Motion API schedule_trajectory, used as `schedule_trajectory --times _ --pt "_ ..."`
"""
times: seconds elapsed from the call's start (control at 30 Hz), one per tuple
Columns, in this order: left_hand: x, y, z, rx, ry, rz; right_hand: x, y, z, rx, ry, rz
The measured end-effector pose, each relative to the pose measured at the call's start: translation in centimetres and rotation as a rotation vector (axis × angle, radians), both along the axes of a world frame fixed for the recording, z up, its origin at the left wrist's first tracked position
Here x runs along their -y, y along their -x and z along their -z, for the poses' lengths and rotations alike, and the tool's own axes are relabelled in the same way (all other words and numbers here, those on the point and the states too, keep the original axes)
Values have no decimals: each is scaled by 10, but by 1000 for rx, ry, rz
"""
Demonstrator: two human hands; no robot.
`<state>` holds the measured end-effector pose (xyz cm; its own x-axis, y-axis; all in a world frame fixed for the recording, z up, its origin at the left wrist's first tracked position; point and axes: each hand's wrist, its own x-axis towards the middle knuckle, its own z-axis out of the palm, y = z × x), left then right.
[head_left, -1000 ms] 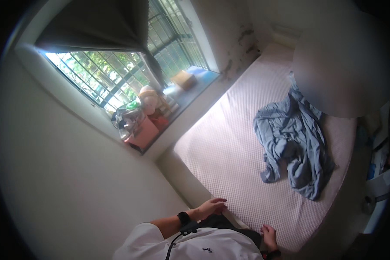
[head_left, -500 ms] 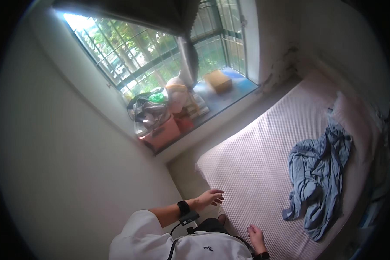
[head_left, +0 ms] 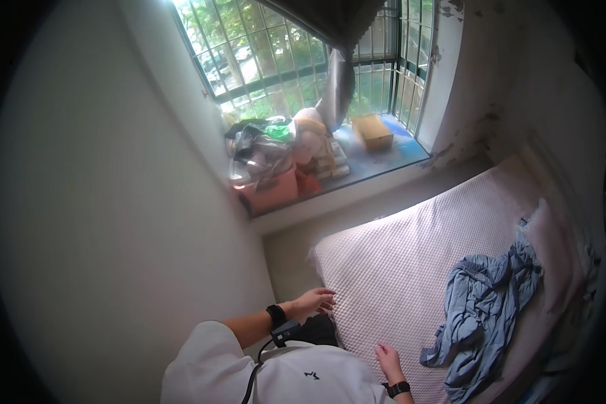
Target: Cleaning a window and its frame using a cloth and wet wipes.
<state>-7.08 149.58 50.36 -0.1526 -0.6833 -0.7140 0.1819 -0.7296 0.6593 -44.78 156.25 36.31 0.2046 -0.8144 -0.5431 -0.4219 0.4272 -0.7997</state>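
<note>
My left hand (head_left: 311, 302) reaches to the near corner of a pale pink quilted mattress (head_left: 411, 269), fingers spread and touching its edge. A black band sits on that wrist. My right hand (head_left: 388, 358) rests flat on the mattress surface near its front edge, fingers apart, also with a dark wristband. Neither hand holds anything. A crumpled blue-grey cloth (head_left: 481, 316) lies on the mattress to the right of my right hand, well apart from it.
A white wall (head_left: 114, 236) fills the left. A barred window (head_left: 296, 47) with a dark curtain (head_left: 337, 74) is at the back. Its sill (head_left: 384, 161) holds a pink bin (head_left: 273, 192), bags and a cardboard box (head_left: 372, 130). A narrow floor gap (head_left: 296, 256) runs beside the mattress.
The view has swung so the window sits higher and the mattress lower right. My left hand has stayed at the mattress corner; my right hand remains on its surface.
</note>
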Motion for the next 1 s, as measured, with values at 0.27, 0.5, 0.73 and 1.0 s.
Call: schedule_trajectory --times 0.27,0.5,0.73,1.0 --pt "62 -59 18 -8 52 -12 37 -56 -51 4 -183 56" --pt "146 -151 31 -43 19 19 96 -146 -59 -3 -274 257" --pt "205 -232 45 13 20 4 164 -252 -90 20 -184 36" --pt "208 -257 41 -55 19 -128 193 -234 -62 -185 -98 -45"
